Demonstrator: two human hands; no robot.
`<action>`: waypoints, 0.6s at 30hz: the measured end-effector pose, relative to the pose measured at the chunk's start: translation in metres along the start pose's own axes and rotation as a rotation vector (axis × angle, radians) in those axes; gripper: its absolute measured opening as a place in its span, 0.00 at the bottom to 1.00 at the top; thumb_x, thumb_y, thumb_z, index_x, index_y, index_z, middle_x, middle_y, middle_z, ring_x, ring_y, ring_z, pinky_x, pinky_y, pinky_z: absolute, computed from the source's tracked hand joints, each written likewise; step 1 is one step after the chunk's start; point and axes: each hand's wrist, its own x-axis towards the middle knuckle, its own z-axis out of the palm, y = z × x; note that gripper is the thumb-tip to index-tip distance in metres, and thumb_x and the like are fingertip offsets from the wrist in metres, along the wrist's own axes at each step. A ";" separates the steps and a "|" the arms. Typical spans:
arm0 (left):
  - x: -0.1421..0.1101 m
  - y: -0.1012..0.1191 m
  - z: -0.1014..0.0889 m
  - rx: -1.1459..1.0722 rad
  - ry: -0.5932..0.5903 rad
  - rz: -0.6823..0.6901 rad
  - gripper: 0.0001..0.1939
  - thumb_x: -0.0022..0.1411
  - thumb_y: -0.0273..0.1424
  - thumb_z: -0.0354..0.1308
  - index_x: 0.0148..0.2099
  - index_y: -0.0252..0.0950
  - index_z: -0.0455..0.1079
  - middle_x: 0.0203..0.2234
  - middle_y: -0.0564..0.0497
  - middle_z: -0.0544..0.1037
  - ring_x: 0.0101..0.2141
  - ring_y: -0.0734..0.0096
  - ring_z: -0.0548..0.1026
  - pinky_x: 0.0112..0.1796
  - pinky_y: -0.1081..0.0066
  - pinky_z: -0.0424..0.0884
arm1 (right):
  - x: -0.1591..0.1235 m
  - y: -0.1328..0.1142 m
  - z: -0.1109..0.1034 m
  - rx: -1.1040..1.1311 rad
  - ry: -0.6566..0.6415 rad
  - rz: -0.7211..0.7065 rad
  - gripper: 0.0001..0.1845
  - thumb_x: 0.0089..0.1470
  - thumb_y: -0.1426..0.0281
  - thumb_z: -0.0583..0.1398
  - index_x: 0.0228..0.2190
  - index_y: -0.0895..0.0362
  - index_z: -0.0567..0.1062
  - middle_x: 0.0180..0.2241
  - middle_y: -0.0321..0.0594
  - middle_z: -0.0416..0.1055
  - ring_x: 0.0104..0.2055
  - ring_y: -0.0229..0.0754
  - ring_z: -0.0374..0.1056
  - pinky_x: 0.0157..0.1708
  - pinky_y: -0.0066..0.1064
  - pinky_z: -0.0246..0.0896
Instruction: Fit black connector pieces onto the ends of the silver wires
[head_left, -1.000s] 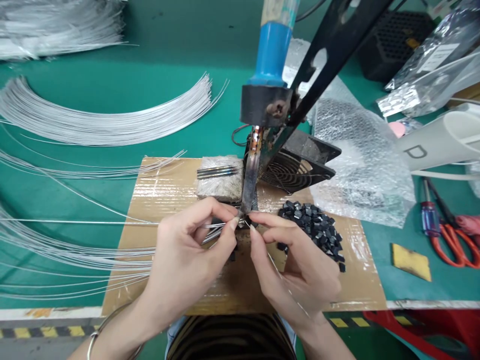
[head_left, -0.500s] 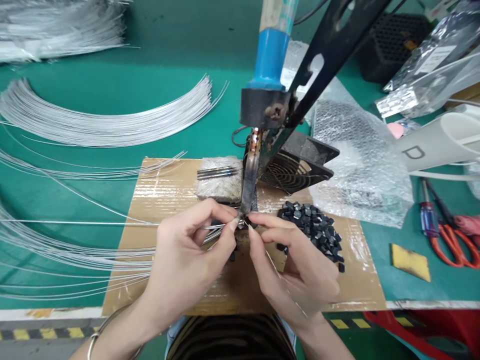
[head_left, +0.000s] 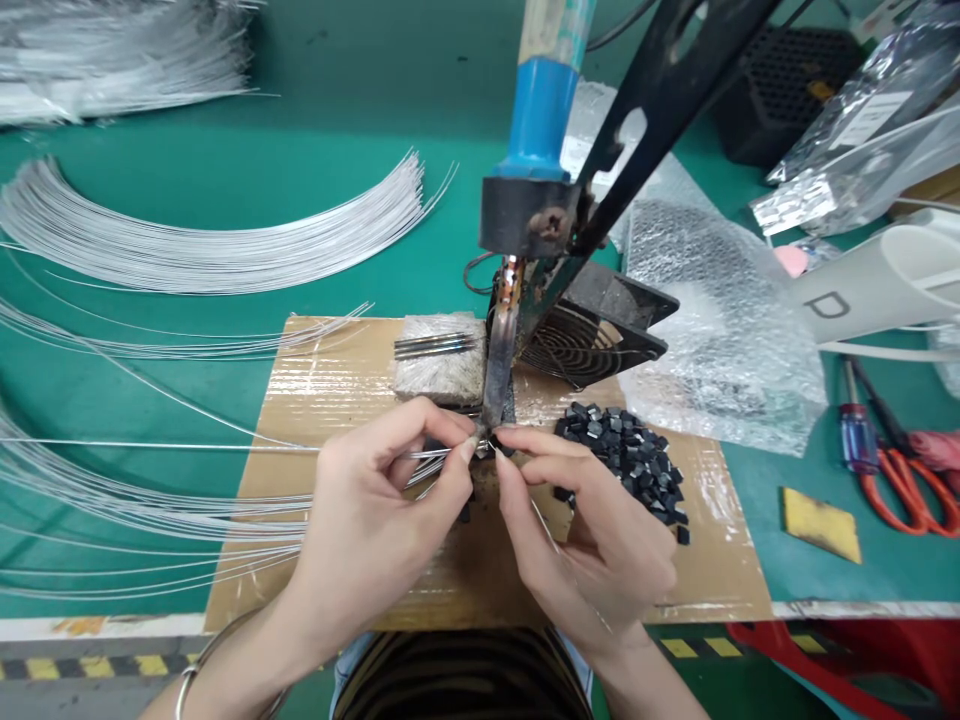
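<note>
My left hand [head_left: 382, 510] is closed, thumb and forefinger pinching the end of a thin white wire [head_left: 165, 443] that runs off to the left. My right hand [head_left: 600, 530] pinches a thin strand of solder wire [head_left: 545, 525], which trails down across the palm. Both sets of fingertips meet just under the tip of a soldering iron [head_left: 538, 120], which is clamped pointing downward on a black bracket [head_left: 637, 130]. The small spot at the tip is mostly covered by fingers, so the contact there cannot be made out.
Cardboard [head_left: 720, 560] lies under the hands. On it are a pile of small black pieces [head_left: 626, 460], a fan [head_left: 592, 330] and a wrapped block [head_left: 439, 370] bearing metal rods. Bundles of white wires [head_left: 225, 250] lie left; bubble wrap [head_left: 720, 320], a yellow sponge [head_left: 821, 523] and orange-handled scissors [head_left: 904, 495] right.
Almost nothing differs. Both hands hold the same place under the iron tip, with only a very slight shift of the fingers.
</note>
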 end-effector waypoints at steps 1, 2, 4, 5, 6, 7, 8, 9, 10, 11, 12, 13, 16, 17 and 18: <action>0.000 0.000 0.000 0.001 0.000 0.000 0.05 0.63 0.24 0.65 0.34 0.39 0.78 0.33 0.54 0.85 0.33 0.71 0.82 0.29 0.76 0.74 | 0.000 0.000 0.000 0.004 0.001 -0.005 0.13 0.57 0.85 0.66 0.36 0.56 0.76 0.37 0.44 0.85 0.37 0.42 0.83 0.43 0.32 0.83; -0.001 0.001 -0.001 0.002 0.000 0.001 0.05 0.63 0.25 0.65 0.34 0.39 0.77 0.33 0.54 0.85 0.33 0.71 0.82 0.30 0.76 0.74 | 0.000 0.000 0.000 0.009 0.000 -0.005 0.13 0.57 0.85 0.66 0.36 0.56 0.76 0.37 0.44 0.85 0.37 0.42 0.83 0.43 0.31 0.83; 0.000 0.002 -0.001 0.005 0.000 0.002 0.05 0.63 0.25 0.65 0.34 0.39 0.78 0.33 0.55 0.85 0.33 0.71 0.82 0.30 0.76 0.74 | 0.000 0.001 0.001 0.022 -0.003 -0.001 0.13 0.57 0.85 0.66 0.36 0.56 0.76 0.37 0.44 0.85 0.37 0.41 0.83 0.43 0.31 0.82; 0.000 0.002 -0.001 0.008 0.000 0.002 0.05 0.63 0.25 0.65 0.34 0.40 0.78 0.33 0.55 0.84 0.33 0.71 0.82 0.30 0.76 0.74 | 0.000 0.001 0.001 0.024 -0.004 0.001 0.13 0.57 0.85 0.66 0.36 0.56 0.76 0.37 0.44 0.85 0.37 0.41 0.83 0.42 0.31 0.82; 0.000 0.002 -0.001 0.011 0.000 0.002 0.05 0.63 0.25 0.65 0.34 0.40 0.78 0.33 0.55 0.84 0.33 0.72 0.82 0.30 0.76 0.74 | 0.000 0.002 0.001 0.024 -0.004 0.000 0.12 0.57 0.85 0.66 0.36 0.56 0.77 0.37 0.44 0.85 0.37 0.42 0.83 0.43 0.30 0.82; 0.000 0.002 -0.001 0.013 0.001 0.002 0.06 0.63 0.25 0.65 0.34 0.40 0.78 0.32 0.55 0.84 0.33 0.72 0.82 0.30 0.76 0.74 | 0.000 0.002 0.001 0.023 -0.001 -0.005 0.12 0.57 0.85 0.66 0.36 0.57 0.77 0.37 0.45 0.84 0.37 0.42 0.83 0.43 0.30 0.82; 0.000 0.002 -0.001 0.014 0.000 0.002 0.06 0.63 0.25 0.65 0.34 0.40 0.78 0.33 0.55 0.84 0.33 0.72 0.82 0.30 0.76 0.74 | -0.001 0.002 0.001 0.019 0.001 -0.011 0.12 0.57 0.85 0.66 0.36 0.57 0.77 0.37 0.45 0.84 0.37 0.42 0.83 0.43 0.30 0.82; 0.000 0.002 -0.001 0.012 -0.001 0.002 0.06 0.63 0.25 0.64 0.34 0.40 0.78 0.33 0.55 0.84 0.34 0.71 0.82 0.30 0.76 0.74 | -0.001 0.002 0.001 0.015 0.002 -0.014 0.12 0.57 0.85 0.67 0.36 0.57 0.77 0.37 0.45 0.85 0.37 0.41 0.83 0.43 0.29 0.82; 0.000 0.001 -0.001 0.008 -0.002 0.004 0.05 0.63 0.25 0.64 0.35 0.40 0.78 0.33 0.55 0.85 0.34 0.71 0.82 0.30 0.76 0.74 | -0.001 0.003 0.001 0.010 0.002 -0.017 0.12 0.57 0.85 0.67 0.36 0.57 0.77 0.38 0.44 0.85 0.37 0.41 0.83 0.43 0.30 0.82; 0.000 0.001 -0.001 0.004 0.000 0.002 0.05 0.63 0.25 0.65 0.35 0.40 0.78 0.34 0.54 0.85 0.34 0.70 0.83 0.30 0.76 0.74 | -0.001 0.003 0.001 0.006 0.004 -0.019 0.12 0.57 0.85 0.67 0.36 0.57 0.77 0.38 0.44 0.85 0.37 0.41 0.83 0.43 0.30 0.82; 0.000 0.001 -0.001 0.001 0.002 0.004 0.05 0.63 0.25 0.65 0.35 0.40 0.78 0.34 0.54 0.85 0.34 0.70 0.83 0.30 0.76 0.74 | -0.001 0.003 0.001 0.005 0.006 -0.017 0.12 0.57 0.85 0.67 0.37 0.56 0.77 0.37 0.43 0.85 0.36 0.41 0.83 0.42 0.30 0.83; -0.001 0.001 -0.001 0.002 0.002 0.004 0.05 0.63 0.25 0.65 0.34 0.40 0.78 0.34 0.54 0.85 0.34 0.70 0.83 0.30 0.76 0.74 | -0.001 0.003 0.001 0.006 0.008 -0.013 0.13 0.57 0.85 0.67 0.37 0.56 0.77 0.37 0.43 0.85 0.36 0.42 0.83 0.42 0.31 0.83; 0.000 0.002 -0.001 0.010 -0.004 0.008 0.05 0.63 0.25 0.64 0.34 0.40 0.78 0.33 0.54 0.84 0.33 0.71 0.82 0.29 0.76 0.73 | 0.000 0.002 0.001 0.021 0.009 -0.012 0.13 0.56 0.85 0.67 0.36 0.56 0.77 0.36 0.44 0.84 0.36 0.43 0.83 0.41 0.32 0.83; 0.000 0.002 -0.001 0.010 -0.006 0.009 0.06 0.63 0.25 0.64 0.34 0.40 0.78 0.32 0.54 0.84 0.33 0.71 0.81 0.28 0.76 0.72 | 0.000 0.002 0.001 0.023 0.009 -0.011 0.13 0.56 0.86 0.66 0.36 0.57 0.77 0.36 0.45 0.84 0.36 0.43 0.83 0.42 0.32 0.83; 0.000 0.002 -0.001 0.009 -0.007 0.008 0.06 0.63 0.24 0.64 0.34 0.40 0.77 0.32 0.54 0.84 0.32 0.72 0.81 0.28 0.76 0.72 | 0.000 0.001 0.001 0.025 0.006 -0.009 0.13 0.56 0.86 0.66 0.35 0.57 0.76 0.37 0.45 0.85 0.36 0.43 0.83 0.42 0.32 0.83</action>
